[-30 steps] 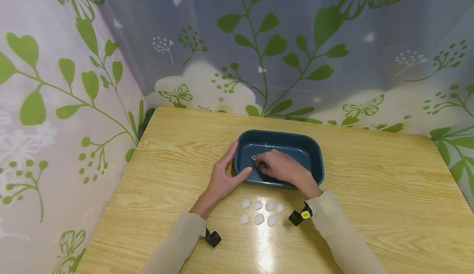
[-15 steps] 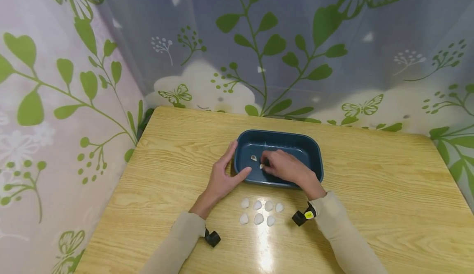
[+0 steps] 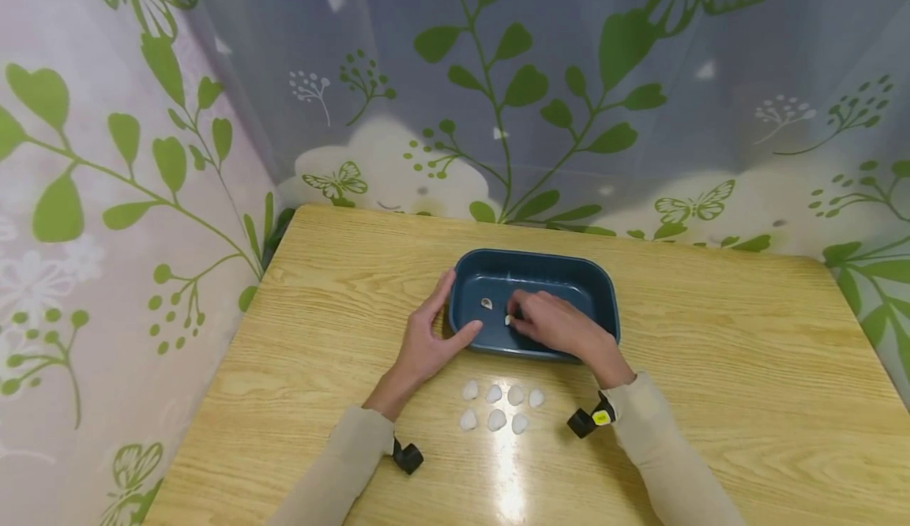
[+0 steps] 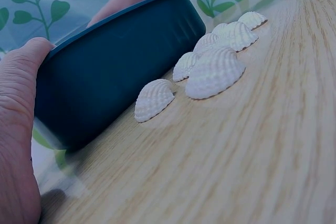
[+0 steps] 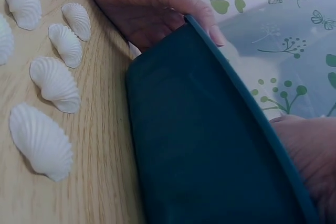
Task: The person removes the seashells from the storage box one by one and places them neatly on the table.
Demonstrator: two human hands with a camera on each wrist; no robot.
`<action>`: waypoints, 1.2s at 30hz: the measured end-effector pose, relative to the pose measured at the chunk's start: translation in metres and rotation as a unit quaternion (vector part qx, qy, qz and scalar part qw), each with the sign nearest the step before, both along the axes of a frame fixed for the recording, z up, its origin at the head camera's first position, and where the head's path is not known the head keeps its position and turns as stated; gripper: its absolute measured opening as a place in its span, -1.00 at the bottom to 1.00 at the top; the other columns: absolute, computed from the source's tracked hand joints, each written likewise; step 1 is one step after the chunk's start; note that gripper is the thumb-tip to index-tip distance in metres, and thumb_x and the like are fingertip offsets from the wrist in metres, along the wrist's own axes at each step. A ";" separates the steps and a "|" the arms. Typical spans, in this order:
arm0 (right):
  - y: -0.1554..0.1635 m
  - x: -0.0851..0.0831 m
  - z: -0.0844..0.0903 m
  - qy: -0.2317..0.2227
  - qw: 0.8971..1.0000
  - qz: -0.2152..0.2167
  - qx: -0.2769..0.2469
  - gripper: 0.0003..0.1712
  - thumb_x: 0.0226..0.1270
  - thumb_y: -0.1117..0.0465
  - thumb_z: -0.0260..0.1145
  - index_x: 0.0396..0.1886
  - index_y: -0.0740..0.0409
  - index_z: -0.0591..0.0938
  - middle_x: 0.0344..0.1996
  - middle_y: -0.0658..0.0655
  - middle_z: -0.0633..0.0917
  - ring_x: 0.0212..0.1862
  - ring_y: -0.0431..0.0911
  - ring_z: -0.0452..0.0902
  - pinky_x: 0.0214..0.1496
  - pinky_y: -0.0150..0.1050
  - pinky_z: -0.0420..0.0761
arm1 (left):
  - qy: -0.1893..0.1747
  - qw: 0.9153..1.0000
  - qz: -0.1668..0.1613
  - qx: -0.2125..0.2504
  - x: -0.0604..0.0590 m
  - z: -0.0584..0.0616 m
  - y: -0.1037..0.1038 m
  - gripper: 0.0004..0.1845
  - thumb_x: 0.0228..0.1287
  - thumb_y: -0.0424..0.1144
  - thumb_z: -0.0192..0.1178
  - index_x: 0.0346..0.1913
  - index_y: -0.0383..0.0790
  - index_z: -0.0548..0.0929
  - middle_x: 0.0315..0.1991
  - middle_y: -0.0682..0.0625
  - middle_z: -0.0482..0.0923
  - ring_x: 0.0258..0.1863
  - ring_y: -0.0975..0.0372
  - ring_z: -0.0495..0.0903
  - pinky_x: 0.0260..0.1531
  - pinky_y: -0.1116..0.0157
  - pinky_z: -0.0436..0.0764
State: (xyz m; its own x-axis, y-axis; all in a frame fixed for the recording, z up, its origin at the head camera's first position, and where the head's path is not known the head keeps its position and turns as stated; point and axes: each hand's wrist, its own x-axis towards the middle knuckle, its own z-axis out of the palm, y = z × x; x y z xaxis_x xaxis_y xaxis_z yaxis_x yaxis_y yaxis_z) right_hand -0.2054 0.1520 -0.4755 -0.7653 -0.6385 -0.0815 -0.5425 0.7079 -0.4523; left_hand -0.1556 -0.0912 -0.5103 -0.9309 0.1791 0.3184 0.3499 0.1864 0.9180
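A dark blue tub (image 3: 600,289) stands mid-table. My left hand (image 3: 439,322) rests against its left end, fingers straight along the wall and thumb on the near rim; the left wrist view shows that hand (image 4: 16,129) beside the tub (image 4: 115,66). My right hand (image 3: 515,317) is inside the tub, its curled fingers pinching a small white shell (image 3: 508,320) low over the floor. A second shell (image 3: 486,303) lies loose on the tub floor just left of it. The right wrist view shows the tub wall (image 5: 210,129) with my right hand (image 5: 310,150) behind the rim.
Several white ribbed shells (image 3: 498,407) lie in two rows on the wooden table (image 3: 711,336) just in front of the tub, also seen close up as shells (image 4: 215,72) and shells (image 5: 52,82). Leaf-patterned curtains (image 3: 498,76) close off the table's back and left edges.
My right hand drew back slightly to the right inside the tub, away from the loose shell, and a small white shell now shows at its fingertips. The left hand stayed put.
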 end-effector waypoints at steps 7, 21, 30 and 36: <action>0.008 0.006 0.005 0.008 1.000 -0.006 -0.026 -0.86 0.51 0.29 0.35 -0.04 0.24 0.67 -0.48 -0.04 0.65 -0.55 -0.29 0.37 -0.50 -0.38 0.42 | 0.005 1.000 -0.001 -0.001 0.000 0.000 0.000 -0.09 0.28 -0.39 0.43 0.60 -0.42 0.19 0.60 -0.35 0.13 0.64 -0.11 0.03 0.58 -0.11 0.09; 0.018 0.039 0.032 0.037 0.997 -0.005 -0.061 -0.84 0.53 0.25 0.34 0.00 0.17 0.62 -0.61 -0.17 0.42 -0.63 -0.34 0.23 -0.53 -0.37 0.37 | -0.003 1.000 0.000 -0.002 0.001 0.003 0.000 -0.09 0.28 -0.38 0.44 0.60 -0.42 0.19 0.60 -0.36 0.13 0.64 -0.06 0.05 0.59 -0.08 0.10; 0.027 0.070 0.041 0.039 0.997 -0.022 -0.070 -0.84 0.53 0.23 0.35 0.01 0.10 0.61 -0.61 -0.21 0.37 -0.62 -0.38 0.16 -0.55 -0.39 0.30 | -0.001 1.000 -0.003 -0.001 0.002 0.003 0.000 -0.09 0.28 -0.40 0.43 0.60 -0.43 0.18 0.61 -0.34 0.12 0.65 -0.05 0.03 0.58 -0.08 0.10; 0.038 0.088 0.043 0.011 0.997 -0.021 -0.077 -0.88 0.55 0.25 0.32 -0.01 0.07 0.61 -0.61 -0.22 0.36 -0.60 -0.40 0.16 -0.55 -0.40 0.30 | 0.003 1.000 -0.004 -0.002 0.002 0.004 0.000 -0.09 0.29 -0.39 0.43 0.60 -0.43 0.18 0.61 -0.34 0.12 0.64 -0.07 0.04 0.58 -0.08 0.11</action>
